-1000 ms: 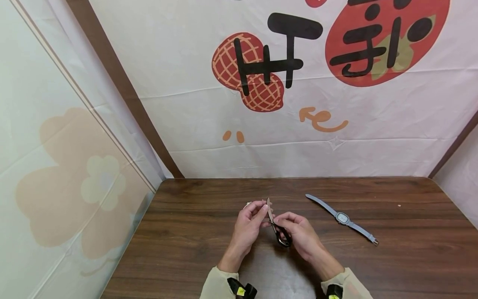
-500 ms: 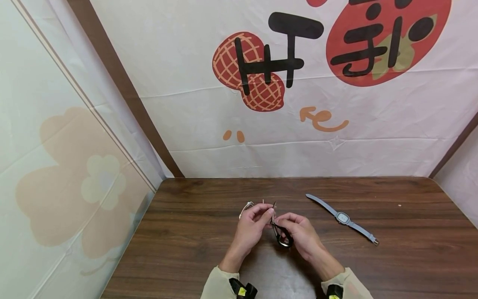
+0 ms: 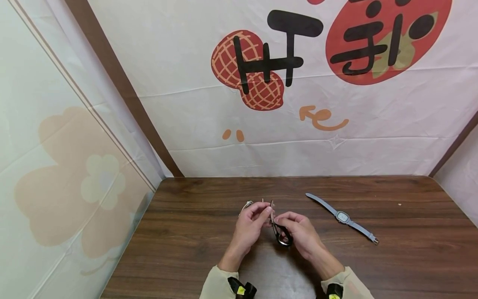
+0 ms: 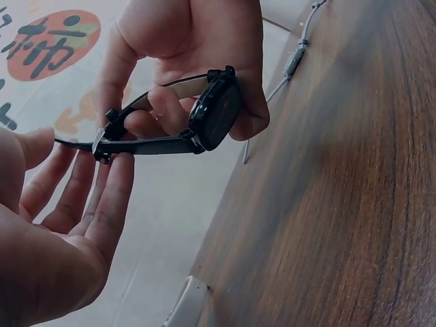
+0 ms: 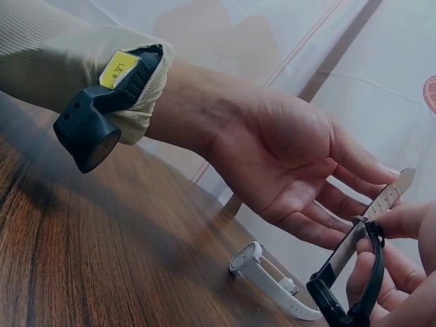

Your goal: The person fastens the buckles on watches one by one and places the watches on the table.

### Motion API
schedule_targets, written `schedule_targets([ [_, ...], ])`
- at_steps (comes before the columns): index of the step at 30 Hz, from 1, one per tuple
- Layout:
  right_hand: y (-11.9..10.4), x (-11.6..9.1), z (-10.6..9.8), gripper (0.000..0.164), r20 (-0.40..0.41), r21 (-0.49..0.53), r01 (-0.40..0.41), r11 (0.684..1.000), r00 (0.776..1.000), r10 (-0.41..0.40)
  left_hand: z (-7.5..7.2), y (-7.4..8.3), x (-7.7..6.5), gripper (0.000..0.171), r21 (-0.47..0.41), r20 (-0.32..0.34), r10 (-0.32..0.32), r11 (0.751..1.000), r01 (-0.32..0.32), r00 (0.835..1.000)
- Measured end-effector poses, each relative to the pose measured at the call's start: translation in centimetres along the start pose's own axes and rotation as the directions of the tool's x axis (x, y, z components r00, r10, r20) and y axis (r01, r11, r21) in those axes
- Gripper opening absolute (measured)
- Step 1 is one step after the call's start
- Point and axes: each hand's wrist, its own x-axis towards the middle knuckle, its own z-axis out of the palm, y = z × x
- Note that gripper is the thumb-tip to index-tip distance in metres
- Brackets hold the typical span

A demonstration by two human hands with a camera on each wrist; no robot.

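Observation:
Both hands hold a black wristwatch (image 4: pixel 218 112), its strap joined into a loop at the buckle. My left hand (image 3: pixel 248 228) pinches the strap's free tip (image 5: pixel 402 180) between thumb and fingers, to the left of the buckle in the head view. With thumb and fingers, my right hand (image 3: pixel 298 234) grips the strap around the buckle (image 4: pixel 101 146), some fingers reaching inside the loop. The strap's inner side is pale, with a row of holes. In the head view, the dark watch case (image 3: pixel 284 240) hangs below the fingers, near the right palm.
A light blue watch (image 3: pixel 342 217) lies stretched out on the brown wooden table (image 3: pixel 179 241), right of the hands. Behind the left hand is a white watch (image 5: pixel 272 286), mostly hidden in the head view. A printed cloth (image 3: pixel 194 104) hangs along the table's back edge.
My left hand has shifted slightly right, nearer the buckle, and less of the strap's tip shows above its fingers. The white watch behind it has come more into sight. My right hand stays nearly still.

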Motion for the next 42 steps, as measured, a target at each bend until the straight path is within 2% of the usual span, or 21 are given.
schedule_targets([
  [4, 0.0, -0.02, 0.07, 0.004, -0.005, 0.002, 0.003, 1.0, 1.0, -0.003, -0.04, -0.03, -0.01, 0.027, 0.028, 0.011, -0.005, 1.0, 0.005, 1.0],
  [10, 0.06, 0.06, -0.01, 0.004, -0.021, 0.008, 0.012, 1.0, 1.0, -0.012, -0.1, -0.2, -0.07, 0.028, 0.069, 0.033, 0.01, 0.998, -0.012, 0.999],
  [14, -0.04, 0.14, -0.18, 0.007, -0.023, 0.019, 0.017, 1.0, 1.0, -0.016, -0.12, -0.34, -0.04, 0.029, 0.079, 0.032, -0.002, 0.997, 0.0, 0.999],
  [20, -0.28, 0.09, -0.36, 0.009, 0.068, 0.044, 0.026, 0.999, 0.997, -0.029, -0.43, -0.07, 0.0, 0.025, 0.044, -0.016, -0.03, 0.999, 0.031, 0.999],
  [26, -0.17, 0.11, -0.73, 0.021, 0.185, 0.04, 0.083, 0.996, 0.979, -0.089, -0.68, 0.02, 0.03, 0.024, 0.039, -0.031, -0.037, 0.999, 0.038, 0.999],
  [36, 0.2, 0.27, -0.81, 0.02, 0.188, 0.03, 0.085, 0.996, 0.978, -0.089, -0.82, -0.14, 0.16, 0.025, 0.025, -0.047, -0.053, 0.998, 0.054, 0.997],
  [42, 0.17, 0.17, -0.69, 0.017, 0.181, 0.047, 0.095, 0.994, 0.978, -0.102, -0.88, -0.18, 0.15, 0.029, 0.015, -0.03, -0.068, 0.998, 0.069, 0.997],
])
